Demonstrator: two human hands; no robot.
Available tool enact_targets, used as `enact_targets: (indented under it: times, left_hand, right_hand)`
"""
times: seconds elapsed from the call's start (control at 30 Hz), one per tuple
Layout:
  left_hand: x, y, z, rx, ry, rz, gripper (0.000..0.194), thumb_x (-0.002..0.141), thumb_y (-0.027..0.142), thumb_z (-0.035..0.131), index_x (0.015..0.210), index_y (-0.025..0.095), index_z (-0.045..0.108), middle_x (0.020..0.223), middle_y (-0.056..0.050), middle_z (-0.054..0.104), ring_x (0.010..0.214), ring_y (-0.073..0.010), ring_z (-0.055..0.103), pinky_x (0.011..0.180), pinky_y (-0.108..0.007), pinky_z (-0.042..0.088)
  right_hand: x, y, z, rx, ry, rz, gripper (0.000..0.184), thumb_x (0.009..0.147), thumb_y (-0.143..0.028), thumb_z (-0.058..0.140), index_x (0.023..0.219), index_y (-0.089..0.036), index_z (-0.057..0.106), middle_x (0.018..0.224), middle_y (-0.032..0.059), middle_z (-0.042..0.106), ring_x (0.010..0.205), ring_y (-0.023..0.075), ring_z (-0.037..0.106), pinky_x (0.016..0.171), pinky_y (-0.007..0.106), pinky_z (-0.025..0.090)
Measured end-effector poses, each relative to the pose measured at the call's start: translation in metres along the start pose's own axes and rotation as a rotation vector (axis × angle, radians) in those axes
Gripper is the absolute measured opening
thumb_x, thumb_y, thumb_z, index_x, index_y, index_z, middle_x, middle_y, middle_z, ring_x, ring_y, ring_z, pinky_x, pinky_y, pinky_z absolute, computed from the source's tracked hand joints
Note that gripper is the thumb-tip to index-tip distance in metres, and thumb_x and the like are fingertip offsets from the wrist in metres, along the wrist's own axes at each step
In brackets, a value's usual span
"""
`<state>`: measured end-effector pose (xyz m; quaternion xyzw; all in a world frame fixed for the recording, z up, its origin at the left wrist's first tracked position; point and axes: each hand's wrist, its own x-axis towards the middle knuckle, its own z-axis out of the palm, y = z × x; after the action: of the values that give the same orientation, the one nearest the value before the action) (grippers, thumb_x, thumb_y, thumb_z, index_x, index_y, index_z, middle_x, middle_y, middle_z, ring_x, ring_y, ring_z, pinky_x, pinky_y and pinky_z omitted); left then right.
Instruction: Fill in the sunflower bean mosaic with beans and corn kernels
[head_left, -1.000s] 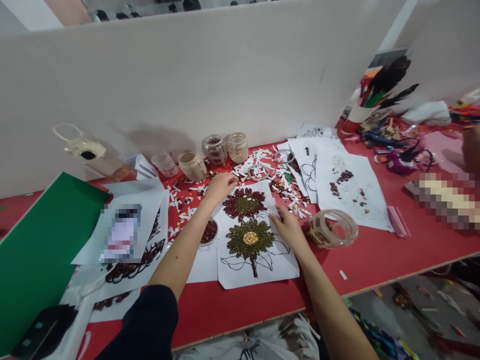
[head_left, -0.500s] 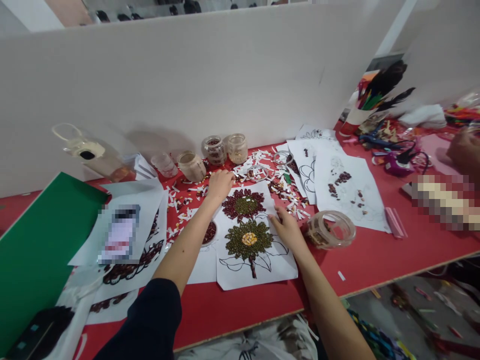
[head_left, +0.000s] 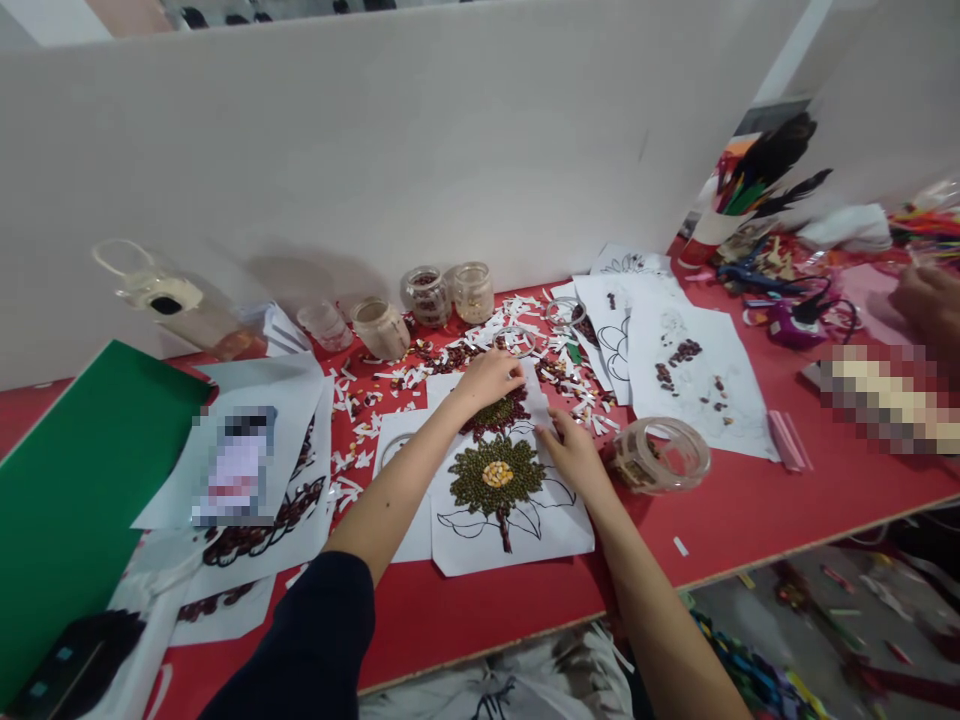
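Note:
A white sheet (head_left: 465, 555) bears two flowers made of seeds. The lower flower (head_left: 480, 475) has green mung-bean petals around a yellow corn-kernel middle; its outlined leaves are bare paper. Over the upper flower (head_left: 517, 412), dark red with a green middle, hovers my left hand (head_left: 491, 382), fingers closed in a pinch; anything between them is too small to see. My right hand (head_left: 572, 452) rests at the sheet's right edge, thumb and forefinger apart on the paper. Beside it a glass jar (head_left: 660, 455) lies tilted with some seeds inside.
Several jars (head_left: 380, 328) stand along the white partition (head_left: 420, 140). Paper scraps and seeds (head_left: 577, 390) litter the red table (head_left: 720, 510). Other drawings (head_left: 694, 375) lie right; a phone (head_left: 238, 465) and green board (head_left: 82, 480) left. Another person's hand (head_left: 930, 300) is at far right.
My left hand has moved right and toward me, from the scattered seeds behind the sheet to above the upper flower. My right hand has stayed at the sheet's edge.

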<state>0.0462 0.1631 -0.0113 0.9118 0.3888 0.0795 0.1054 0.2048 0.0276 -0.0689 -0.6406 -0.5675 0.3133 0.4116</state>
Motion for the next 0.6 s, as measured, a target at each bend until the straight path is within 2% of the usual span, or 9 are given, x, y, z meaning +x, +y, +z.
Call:
enact_targets:
  times: [0.3, 0.6]
  left_hand:
    - [0.003, 0.011, 0.002, -0.041, -0.034, -0.038, 0.033, 0.099, 0.036, 0.061, 0.125, 0.017, 0.06, 0.127, -0.01, 0.061, 0.108, -0.0226, 0.064, 0.092, -0.044, 0.056]
    - [0.01, 0.02, 0.003, -0.083, -0.044, -0.092, 0.034, 0.098, 0.036, 0.061, 0.126, 0.017, 0.059, 0.127, -0.01, 0.061, 0.108, -0.0228, 0.064, 0.092, -0.044, 0.057]
  right_hand:
    - [0.0, 0.003, 0.002, -0.002, 0.019, 0.009, 0.039, 0.086, -0.041, 0.054, 0.115, -0.018, 0.066, 0.111, 0.014, 0.075, 0.1, 0.0294, 0.069, 0.088, 0.043, 0.052]
    - [0.001, 0.001, 0.001, -0.027, 0.02, 0.01, 0.043, 0.086, -0.041, 0.053, 0.116, -0.014, 0.066, 0.107, 0.0163, 0.074, 0.093, 0.0298, 0.069, 0.084, 0.043, 0.052]
